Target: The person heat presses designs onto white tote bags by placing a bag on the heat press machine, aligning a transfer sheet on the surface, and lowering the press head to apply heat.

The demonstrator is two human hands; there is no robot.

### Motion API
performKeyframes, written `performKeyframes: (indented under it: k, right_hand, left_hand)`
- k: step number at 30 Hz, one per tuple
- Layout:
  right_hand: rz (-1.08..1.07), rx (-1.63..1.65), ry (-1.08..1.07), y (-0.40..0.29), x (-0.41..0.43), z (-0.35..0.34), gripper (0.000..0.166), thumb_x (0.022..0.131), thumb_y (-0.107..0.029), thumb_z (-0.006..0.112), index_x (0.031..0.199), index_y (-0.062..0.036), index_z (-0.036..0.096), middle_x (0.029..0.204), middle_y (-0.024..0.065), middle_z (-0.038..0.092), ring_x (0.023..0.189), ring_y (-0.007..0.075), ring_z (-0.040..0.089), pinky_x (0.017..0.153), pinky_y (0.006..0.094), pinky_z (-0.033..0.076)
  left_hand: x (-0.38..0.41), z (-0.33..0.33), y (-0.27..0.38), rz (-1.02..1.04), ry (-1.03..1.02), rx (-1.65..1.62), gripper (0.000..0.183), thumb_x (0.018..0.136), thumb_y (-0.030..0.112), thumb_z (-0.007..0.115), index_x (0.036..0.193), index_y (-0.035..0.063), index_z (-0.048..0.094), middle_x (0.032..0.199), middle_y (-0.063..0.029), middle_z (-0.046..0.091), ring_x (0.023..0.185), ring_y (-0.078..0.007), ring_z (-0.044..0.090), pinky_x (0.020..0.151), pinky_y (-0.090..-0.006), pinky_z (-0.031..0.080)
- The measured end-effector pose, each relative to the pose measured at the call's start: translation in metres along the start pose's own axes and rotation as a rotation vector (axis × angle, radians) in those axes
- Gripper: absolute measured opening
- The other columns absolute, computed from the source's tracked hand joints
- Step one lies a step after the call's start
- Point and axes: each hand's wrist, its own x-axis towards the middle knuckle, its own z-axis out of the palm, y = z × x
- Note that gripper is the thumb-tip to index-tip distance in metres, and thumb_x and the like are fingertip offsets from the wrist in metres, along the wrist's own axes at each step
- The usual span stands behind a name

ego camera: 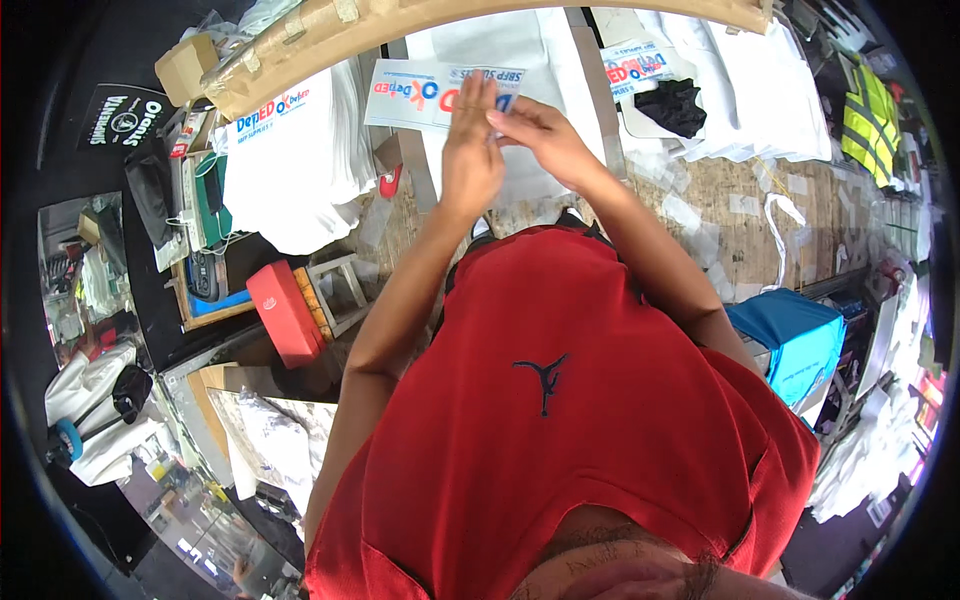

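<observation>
A printed transfer film with red and blue lettering, partly reading in mirror image, lies across a white cloth panel. My left hand is laid over the film's middle, fingers stretched out together and slightly blurred. At the film's right end, my right hand holds the edge with its thumb on top; the fingers behind are partly hidden. The two hands meet near the thumb, and part of the print is covered by them.
Left of the panel hangs a thick stack of printed white cloth. More white cloth with a black rag lies right. A brown cardboard tube spans the top. A red box and blue cloth cover stand at the sides.
</observation>
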Motion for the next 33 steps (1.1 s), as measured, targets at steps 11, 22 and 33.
performKeyframes:
  k: [11, 22, 33]
  right_hand:
    - [0.250, -0.958, 0.523, 0.053, 0.072, -0.094, 0.035, 0.083, -0.033, 0.075, 0.095, -0.0001, 0.073, 0.089, 0.0247, 0.072, 0.087, 0.0388, 0.072, 0.081, 0.0442, 0.055]
    - [0.131, -1.019, 0.611, 0.079, 0.067, -0.111, 0.032, 0.081, -0.039, 0.076, 0.091, -0.0086, 0.078, 0.081, 0.0172, 0.072, 0.078, 0.0368, 0.070, 0.072, 0.0419, 0.054]
    - [0.135, -1.074, 0.549, 0.067, 0.072, -0.131, 0.029, 0.074, -0.035, 0.083, 0.092, -0.0126, 0.080, 0.093, 0.0114, 0.076, 0.085, 0.0317, 0.072, 0.081, 0.0380, 0.056]
  left_hand:
    - [-0.056, 0.039, -0.057, -0.108, -0.328, 0.124, 0.067, 0.085, 0.020, 0.071, 0.144, -0.0006, 0.047, 0.156, -0.0278, 0.033, 0.145, -0.0458, 0.031, 0.119, -0.0566, 0.025]
    - [-0.066, 0.081, -0.079, -0.052, -0.222, 0.379, 0.085, 0.093, 0.056, 0.060, 0.152, -0.0005, 0.036, 0.160, -0.0268, 0.026, 0.149, -0.0468, 0.022, 0.120, -0.0614, 0.014]
    - [-0.064, 0.083, -0.076, -0.113, -0.293, 0.412, 0.084, 0.096, 0.060, 0.051, 0.154, 0.0019, 0.033, 0.162, -0.0250, 0.022, 0.152, -0.0414, 0.015, 0.123, -0.0585, 0.006]
